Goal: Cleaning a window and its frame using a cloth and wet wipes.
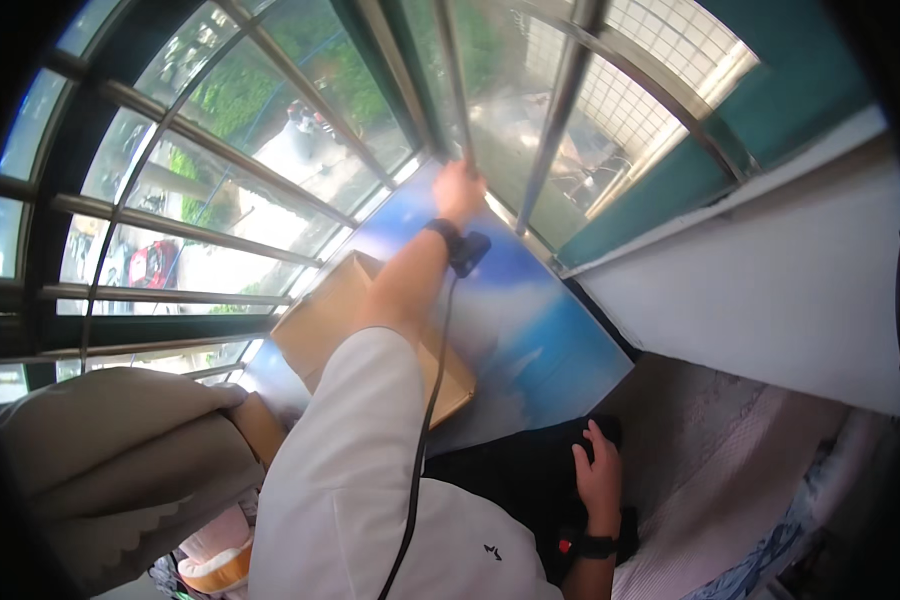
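My left hand (458, 192) is stretched out to the far corner of the window. It closes around the lower end of an upright metal bar (453, 90); the fingertips are blurred. The wrist wears a black strap with a small dark device (468, 254), and a black cable (435, 385) runs from it along my arm. Below that forearm lies a brown cardboard box (315, 315), partly covered by the arm. My right hand (598, 470) rests on the black trousers (505, 470) at my knee, fingers apart and holding nothing.
A glossy blue-and-white board (530, 340) covers the sill under the box. Metal bars (220, 150) line the windows on two sides. To the right stands a white ledge (770, 290), with a pinkish quilted mat (710, 470) below it. Grey-brown fabric (120, 450) bulges at the left.
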Demonstrator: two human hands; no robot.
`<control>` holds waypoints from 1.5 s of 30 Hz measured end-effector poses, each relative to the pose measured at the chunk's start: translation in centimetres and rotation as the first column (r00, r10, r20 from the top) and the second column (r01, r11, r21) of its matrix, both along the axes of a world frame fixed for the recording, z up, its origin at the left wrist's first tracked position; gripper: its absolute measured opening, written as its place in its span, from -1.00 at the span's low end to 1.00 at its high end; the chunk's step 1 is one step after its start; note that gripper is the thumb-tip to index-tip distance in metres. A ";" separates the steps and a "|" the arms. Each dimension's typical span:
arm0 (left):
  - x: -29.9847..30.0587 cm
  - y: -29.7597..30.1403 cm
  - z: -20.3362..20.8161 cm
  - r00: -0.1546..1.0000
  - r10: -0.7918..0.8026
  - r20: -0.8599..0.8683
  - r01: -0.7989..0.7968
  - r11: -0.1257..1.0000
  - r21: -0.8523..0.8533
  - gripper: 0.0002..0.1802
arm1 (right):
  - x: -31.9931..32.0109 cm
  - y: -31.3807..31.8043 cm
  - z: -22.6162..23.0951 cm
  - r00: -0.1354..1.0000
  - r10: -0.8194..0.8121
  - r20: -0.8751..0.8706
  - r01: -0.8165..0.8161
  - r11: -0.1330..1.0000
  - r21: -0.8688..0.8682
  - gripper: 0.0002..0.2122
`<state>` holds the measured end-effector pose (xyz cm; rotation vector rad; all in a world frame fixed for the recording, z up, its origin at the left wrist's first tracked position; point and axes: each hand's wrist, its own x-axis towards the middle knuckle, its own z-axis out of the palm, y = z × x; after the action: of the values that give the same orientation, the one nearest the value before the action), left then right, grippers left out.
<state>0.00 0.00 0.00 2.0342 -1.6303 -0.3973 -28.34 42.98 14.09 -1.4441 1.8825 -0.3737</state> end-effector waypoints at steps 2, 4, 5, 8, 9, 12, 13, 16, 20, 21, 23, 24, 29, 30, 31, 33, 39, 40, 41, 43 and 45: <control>-2.5 1.4 0.6 0.963 0.075 -0.257 -0.046 0.992 0.120 -0.71 | -2.7 -0.1 0.6 1.000 0.003 -0.031 -0.002 1.000 0.017 -0.57; 2.1 -0.7 1.1 0.980 0.026 -0.198 -0.006 0.995 0.099 -0.73 | 3.2 -0.4 -0.9 1.000 -0.028 0.003 0.028 1.000 0.006 -0.57; 1.9 -0.6 1.0 0.982 0.032 -0.187 -0.013 0.995 0.097 -0.76 | 2.3 -0.6 -0.8 1.000 -0.006 -0.013 0.006 1.000 0.012 -0.58; 1.5 -0.1 -0.3 0.980 0.050 -0.193 -0.043 0.998 0.039 -0.73 | 1.3 -1.2 -0.4 1.000 0.003 -0.001 -0.003 0.998 0.060 -0.58; 1.1 0.0 -0.2 0.979 0.049 -0.200 -0.043 0.999 0.034 -0.75 | 1.2 -1.3 -0.5 1.000 0.004 -0.005 -0.003 0.998 0.058 -0.58; 0.9 0.2 -1.1 0.987 0.022 -0.159 -0.042 0.991 -0.126 -0.81 | 1.1 -1.3 -0.8 1.000 -0.010 -0.022 0.012 0.996 0.089 -0.58; 1.4 0.2 -1.7 0.987 0.023 -0.160 -0.044 0.991 -0.125 -0.81 | 1.1 -1.2 -0.9 1.000 -0.013 -0.012 0.014 0.997 0.074 -0.58; 3.0 0.0 -3.0 0.968 -0.178 -0.176 0.125 0.953 -0.276 -0.83 | 1.0 -1.1 -1.1 1.000 -0.025 -0.001 0.025 0.998 0.062 -0.59; 4.9 -2.1 -4.7 0.844 -0.157 -0.514 0.169 0.985 -0.023 -0.74 | 1.2 -1.2 -0.7 0.999 -0.039 -0.002 0.039 0.997 0.067 -0.59; 6.6 -2.9 -5.7 0.805 -0.162 -0.571 0.169 0.985 -0.042 -0.77 | 1.4 -1.5 -0.7 1.000 -0.024 0.006 0.024 0.997 0.069 -0.59; 8.6 -4.2 -6.2 0.775 -0.171 -0.608 0.168 0.984 -0.063 -0.75 | 1.6 -1.9 -0.8 1.000 -0.021 0.018 0.019 0.995 0.099 -0.60; 6.7 -4.8 -5.2 0.756 -0.119 -0.644 0.223 0.971 0.083 -0.75 | 1.2 -1.7 -0.7 0.999 -0.054 -0.010 0.054 0.993 0.106 -0.60; 6.1 -6.0 -3.4 0.742 -0.062 -0.668 0.327 0.903 0.279 -0.70 | 1.6 -1.8 -0.3 0.998 -0.044 -0.040 0.047 0.996 0.071 -0.60; 5.5 -6.1 -3.6 0.736 -0.066 -0.674 0.336 0.900 0.278 -0.70 | 1.6 -1.7 -0.3 0.998 -0.051 -0.048 0.055 0.996 0.073 -0.60; 4.7 -6.3 -3.9 0.792 -0.088 -0.604 0.306 0.913 0.269 -0.71 | 1.5 -1.6 -0.2 0.997 -0.060 -0.055 0.063 0.996 0.067 -0.59; 5.1 -7.1 -5.6 0.846 -0.099 -0.524 0.265 0.931 0.252 -0.72 | 1.5 -1.6 -0.2 0.997 -0.057 -0.058 0.060 0.997 0.057 -0.59; 6.6 -6.7 -5.1 0.454 0.154 -0.877 0.091 0.972 0.218 -0.88 | 1.5 -1.4 -0.4 0.999 -0.038 -0.032 0.041 0.996 0.079 -0.58; 5.4 -6.4 -3.2 0.389 0.124 -0.913 0.068 0.984 0.163 -0.89 | 1.4 -1.2 -0.3 0.998 -0.042 -0.044 0.046 0.996 0.079 -0.58; 4.5 -6.0 -0.9 0.323 0.090 -0.942 0.038 0.994 0.107 -0.90 | 1.3 -1.1 -0.1 0.997 -0.044 -0.055 0.049 0.996 0.076 -0.58; 4.2 -4.6 4.2 0.250 0.033 -0.968 0.027 0.999 0.041 -0.88 | 1.5 -1.1 0.0 0.998 -0.034 -0.059 0.038 0.997 0.068 -0.58; 4.3 -3.4 7.8 0.164 -0.109 -0.980 -0.168 0.976 -0.137 -0.88 | 1.9 -1.4 0.2 0.998 -0.013 -0.057 0.016 0.998 0.060 -0.58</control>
<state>4.31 -3.41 7.76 1.0298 -0.6609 -1.1864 -26.44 41.62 14.33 -1.4148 1.9336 -0.2829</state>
